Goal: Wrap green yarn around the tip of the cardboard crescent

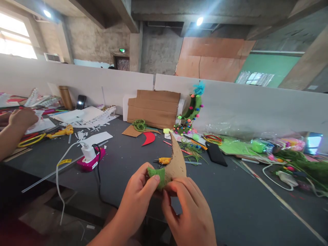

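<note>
A brown cardboard crescent [178,160] points upward in front of me, its lower left end wrapped in green yarn [156,173]. My left hand [139,191] is closed on that wrapped end, thumb pressed on the yarn. At the crescent's lower edge, close to where the wrapping stops, the bent fingers of my right hand [191,205] pinch together and touch the cardboard. Whether a yarn strand lies between those fingertips is hidden. Just behind the crescent lie a yellow-handled tool [164,160] and a red crescent cutout [149,138].
A magenta power strip [91,160] with cables sits left. Behind are green yarn [139,125], a cardboard sheet [156,107] and a pompom-covered green crescent [196,106]. A black phone [216,153] lies right. Another person's hand [23,119] works at far left, near scissors [33,139].
</note>
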A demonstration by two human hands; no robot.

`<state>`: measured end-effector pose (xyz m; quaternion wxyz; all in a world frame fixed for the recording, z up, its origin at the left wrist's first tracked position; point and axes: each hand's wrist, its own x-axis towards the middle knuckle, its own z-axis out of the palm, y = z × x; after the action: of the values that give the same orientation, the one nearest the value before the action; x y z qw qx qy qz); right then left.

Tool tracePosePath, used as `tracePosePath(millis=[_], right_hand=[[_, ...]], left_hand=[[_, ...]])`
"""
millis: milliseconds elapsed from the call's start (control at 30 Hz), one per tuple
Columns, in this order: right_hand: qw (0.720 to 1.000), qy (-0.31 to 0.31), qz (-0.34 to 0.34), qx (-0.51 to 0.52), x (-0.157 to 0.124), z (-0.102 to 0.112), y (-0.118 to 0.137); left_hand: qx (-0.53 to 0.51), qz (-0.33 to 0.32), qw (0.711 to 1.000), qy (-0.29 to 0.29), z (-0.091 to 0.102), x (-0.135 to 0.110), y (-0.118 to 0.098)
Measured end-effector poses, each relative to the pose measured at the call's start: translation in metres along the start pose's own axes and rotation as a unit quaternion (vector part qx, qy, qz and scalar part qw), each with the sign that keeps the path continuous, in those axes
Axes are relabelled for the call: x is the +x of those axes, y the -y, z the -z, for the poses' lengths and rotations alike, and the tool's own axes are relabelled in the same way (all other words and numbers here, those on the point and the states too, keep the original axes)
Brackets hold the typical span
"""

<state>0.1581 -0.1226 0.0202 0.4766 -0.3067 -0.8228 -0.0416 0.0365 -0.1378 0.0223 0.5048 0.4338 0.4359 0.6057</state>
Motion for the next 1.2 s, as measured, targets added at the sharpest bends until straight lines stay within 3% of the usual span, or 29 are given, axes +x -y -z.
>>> tracePosePath(millis=[600,1200], right_hand=[[0.997,-0.003,-0.075,0.000,0.001,0.001,0.002],[0.996,-0.014,-0.079,-0.025,0.000,-0.004,0.004]], left_hand=[[-0.094,-0.034,0.995,0.006,-0.010,-0.008,0.006],[-0.100,-0.041,0.994,-0.002,-0.008,-0.010,0.016]])
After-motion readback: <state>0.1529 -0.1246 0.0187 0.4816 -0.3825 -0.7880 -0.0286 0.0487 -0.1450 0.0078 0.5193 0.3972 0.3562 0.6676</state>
